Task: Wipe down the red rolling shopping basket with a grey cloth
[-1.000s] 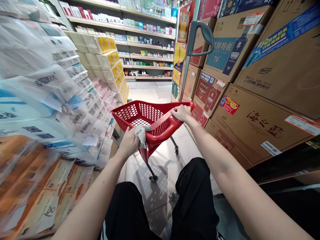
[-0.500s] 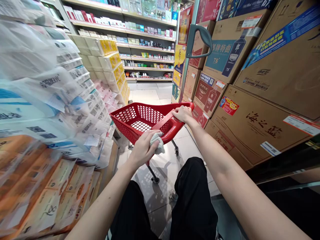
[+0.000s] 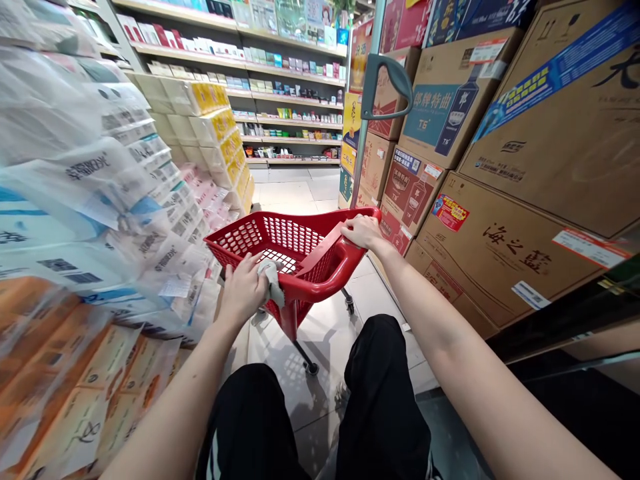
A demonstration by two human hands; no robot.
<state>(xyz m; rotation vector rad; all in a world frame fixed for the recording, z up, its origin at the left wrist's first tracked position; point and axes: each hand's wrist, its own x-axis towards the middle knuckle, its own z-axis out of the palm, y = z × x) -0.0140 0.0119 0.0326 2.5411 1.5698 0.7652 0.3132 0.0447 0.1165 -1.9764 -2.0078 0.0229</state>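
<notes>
With the red shopping cart (image 3: 320, 252) in the aisle (image 3: 287, 190) apparently steadied by the right hand (image 3: 362, 231) clasped on its handle (image 3: 323, 290), wiping seems in hand, a pale cloth (image 3: 273, 279) being clutched at the left corner by the left hand (image 3: 245, 288), firm pressure presumably being needed next.

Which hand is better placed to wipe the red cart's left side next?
Probably the left hand: it holds the pale cloth at that side of the red cart. The right hand is on the handle, with no cloth visible.
</notes>
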